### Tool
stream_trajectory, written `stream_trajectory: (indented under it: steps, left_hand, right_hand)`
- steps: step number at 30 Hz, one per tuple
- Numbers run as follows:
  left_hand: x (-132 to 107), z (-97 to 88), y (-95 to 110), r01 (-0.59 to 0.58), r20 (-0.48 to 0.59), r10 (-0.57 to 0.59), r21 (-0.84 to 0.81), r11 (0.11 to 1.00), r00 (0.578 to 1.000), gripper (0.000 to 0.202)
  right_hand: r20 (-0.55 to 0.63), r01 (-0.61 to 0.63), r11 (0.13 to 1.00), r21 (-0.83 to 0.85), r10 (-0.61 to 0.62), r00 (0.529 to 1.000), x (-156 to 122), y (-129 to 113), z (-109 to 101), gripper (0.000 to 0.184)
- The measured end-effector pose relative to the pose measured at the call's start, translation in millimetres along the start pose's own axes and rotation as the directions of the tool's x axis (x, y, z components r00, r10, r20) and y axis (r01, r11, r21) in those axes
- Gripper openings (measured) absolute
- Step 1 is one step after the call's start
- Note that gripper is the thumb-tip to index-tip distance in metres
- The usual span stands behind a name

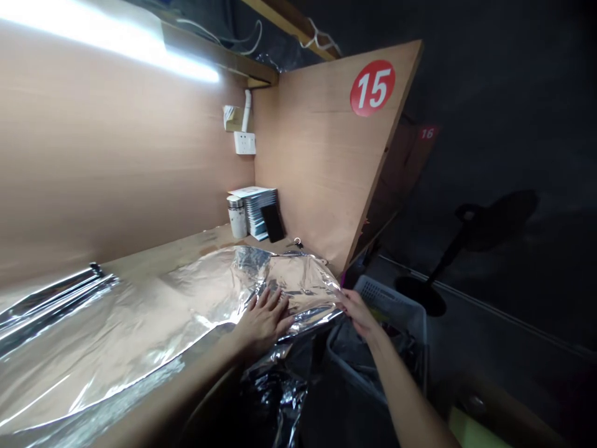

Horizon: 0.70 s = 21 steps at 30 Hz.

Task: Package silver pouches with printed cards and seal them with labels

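Note:
A long sheet of shiny silver film (181, 292) stretches across the table from the lower left to the right end. My left hand (263, 318) lies flat on it with the fingers spread. At the sheet's right edge, my right hand (358, 311) pinches the film between thumb and fingers. More crumpled film (280, 398) hangs below the table edge near my body. Folded strips of the same shiny material (56, 302) lie at the far left.
Against the back corner stand a white flask (237, 218), a stack of packets (260, 208) and a black phone (272, 224). Keys (296, 242) lie nearby. A wooden partition (321, 162) rises at the right. A grey plastic basket (415, 311) stands below, a dark stool (489, 211) beyond.

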<state>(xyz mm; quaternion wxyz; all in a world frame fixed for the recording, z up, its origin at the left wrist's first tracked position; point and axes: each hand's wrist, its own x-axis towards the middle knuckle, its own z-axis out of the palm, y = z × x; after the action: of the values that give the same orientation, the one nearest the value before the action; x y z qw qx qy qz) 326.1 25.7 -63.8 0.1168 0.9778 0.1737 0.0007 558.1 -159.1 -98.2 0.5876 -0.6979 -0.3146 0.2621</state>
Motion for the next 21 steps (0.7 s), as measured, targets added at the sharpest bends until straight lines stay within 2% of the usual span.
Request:
stream_trajectory:
  steps: [2, 4, 6, 8, 10, 12, 13, 14, 15, 17, 18, 19, 21]
  left_hand:
    - [-3, 2.6, -3, -0.018, -0.037, 0.019, 0.016, 1.0, 0.999, 0.072]
    - [-11, 1.9, 3, -0.084, -0.101, 0.088, 0.038, 0.996, 0.991, 0.068]
    - [-21, 2.6, 12, -0.16, -0.121, 0.161, 0.022, 0.987, 0.979, 0.073]
    - [-30, 6.7, 23, -0.18, -0.07, 0.178, -0.016, 0.984, 0.982, 0.089]
    - [-33, 13.3, 31, -0.139, -0.042, 0.137, -0.047, 0.989, 0.99, 0.097]
    - [-32, 18.6, 36, -0.106, -0.106, 0.094, -0.118, 0.987, 0.99, 0.085]
    - [-30, 19.6, 38, -0.102, -0.159, 0.069, -0.212, 0.972, 0.985, 0.076]
    - [-28, 18.9, 39, -0.088, -0.204, 0.009, -0.383, 0.919, 0.979, 0.067]
    - [-25, 16.3, 39, -0.065, -0.222, -0.085, -0.592, 0.803, 0.971, 0.057]
    - [-21, 5.9, 35, -0.01, -0.142, -0.291, -0.912, 0.411, 0.946, 0.03]
    - [-19, -1.4, 30, 0.014, -0.069, -0.37, -0.976, 0.216, 0.927, 0.017]
    - [-18, -9.7, 24, 0.027, -0.004, -0.426, -0.997, 0.068, 0.905, 0.011]
    - [-19, -27.4, 7, 0.018, 0.069, -0.497, -0.994, -0.107, 0.865, 0.016]
  right_hand:
    - [0.053, -0.001, 0.995, 0.097, -0.004, 0.999, -28, 15, 2, 0.059]
    - [0.085, -0.036, 0.982, 0.187, 0.02, 0.996, -51, 30, 4, 0.057]
    - [0.063, -0.078, 0.963, 0.259, 0.063, 0.996, -65, 37, 3, 0.054]
    - [-0.004, -0.074, 0.945, 0.319, 0.079, 0.997, -69, 32, -2, 0.048]
    - [-0.114, 0.026, 0.947, 0.32, 0.011, 0.993, -67, 11, -7, 0.04]
    - [-0.246, 0.204, 0.96, 0.193, -0.154, 0.957, -62, -24, -5, 0.043]
    - [-0.28, 0.293, 0.953, 0.081, -0.261, 0.924, -59, -46, -1, 0.045]
    - [-0.278, 0.373, 0.927, -0.042, -0.369, 0.887, -54, -70, 6, 0.045]
    - [-0.236, 0.44, 0.887, -0.139, -0.461, 0.855, -49, -95, 14, 0.043]
    - [-0.128, 0.569, 0.8, -0.19, -0.595, 0.794, -35, -143, 34, 0.034]
    - [-0.101, 0.639, 0.753, -0.158, -0.656, 0.748, -27, -164, 44, 0.024]
    - [-0.124, 0.7, 0.701, -0.134, -0.713, 0.69, -19, -181, 54, 0.018]
    - [-0.231, 0.782, 0.603, -0.157, -0.793, 0.564, -5, -202, 72, 0.019]
